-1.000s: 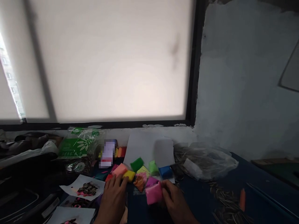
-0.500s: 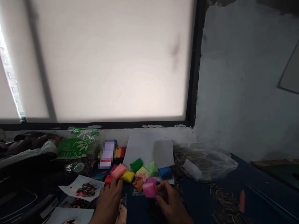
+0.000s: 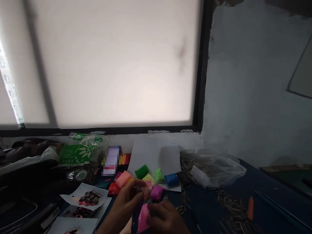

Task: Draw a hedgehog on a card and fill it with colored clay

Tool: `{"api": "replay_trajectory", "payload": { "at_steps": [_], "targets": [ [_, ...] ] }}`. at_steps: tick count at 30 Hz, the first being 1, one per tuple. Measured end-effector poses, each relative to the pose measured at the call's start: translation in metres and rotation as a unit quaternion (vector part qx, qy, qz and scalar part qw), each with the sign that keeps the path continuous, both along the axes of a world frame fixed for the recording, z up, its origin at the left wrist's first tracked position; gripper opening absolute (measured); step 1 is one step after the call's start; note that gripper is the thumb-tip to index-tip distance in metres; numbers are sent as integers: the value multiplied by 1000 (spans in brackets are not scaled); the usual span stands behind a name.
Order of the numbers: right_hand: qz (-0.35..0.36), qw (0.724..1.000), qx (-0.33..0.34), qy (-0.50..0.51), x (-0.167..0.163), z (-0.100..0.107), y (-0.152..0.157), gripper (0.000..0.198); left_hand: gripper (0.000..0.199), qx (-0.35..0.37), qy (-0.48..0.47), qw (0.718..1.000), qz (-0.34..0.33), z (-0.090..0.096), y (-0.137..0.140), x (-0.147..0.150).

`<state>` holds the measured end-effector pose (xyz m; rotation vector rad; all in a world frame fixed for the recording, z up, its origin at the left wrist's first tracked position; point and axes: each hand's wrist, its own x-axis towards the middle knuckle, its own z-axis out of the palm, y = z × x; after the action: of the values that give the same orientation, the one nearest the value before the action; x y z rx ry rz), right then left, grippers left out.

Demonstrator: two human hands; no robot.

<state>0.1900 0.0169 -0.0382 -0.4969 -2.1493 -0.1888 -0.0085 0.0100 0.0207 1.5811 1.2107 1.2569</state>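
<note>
My right hand (image 3: 164, 216) is closed round a bright pink packet (image 3: 143, 218), which looks like wrapped modelling clay and tilts low in front of me. Just left of it is my left hand (image 3: 130, 198). Its thumb and index finger are curved with a gap between them, and I see nothing gripped there. A purple packet (image 3: 157, 192) lies just beyond my hands. Around it are red (image 3: 113, 188), salmon (image 3: 123, 178), dark green (image 3: 141, 171), light green (image 3: 159, 175) and blue (image 3: 171, 179) packets. My left hand largely hides a yellow one.
White paper sheets (image 3: 143, 151) lie at the back against the wall. At left are picture cards (image 3: 83, 224), a green-and-clear bag (image 3: 78, 151) and a blurred phone (image 3: 110, 161). Striped seeds (image 3: 234, 208), an orange stick (image 3: 251, 208) and a clear plastic bag (image 3: 219, 169) occupy the right side.
My left hand has left the red packet and moved right, over the yellow one. The right hand has brought the pink packet lower and closer, uncovering the purple packet.
</note>
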Motion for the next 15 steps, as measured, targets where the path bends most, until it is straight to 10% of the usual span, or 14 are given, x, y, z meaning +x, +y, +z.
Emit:
{"api": "replay_trajectory", "payload": {
  "at_steps": [7,10,15],
  "targets": [
    [55,847,-513,130,4,24,-14,35,37,-4,-82,994,-75,-26,1,24],
    [29,806,-558,193,2,21,-12,40,44,59,20,996,-66,-34,-5,30],
    [-32,814,-509,277,14,33,-1,41,59,189,219,957,9,-52,-14,25]
  ]
}}
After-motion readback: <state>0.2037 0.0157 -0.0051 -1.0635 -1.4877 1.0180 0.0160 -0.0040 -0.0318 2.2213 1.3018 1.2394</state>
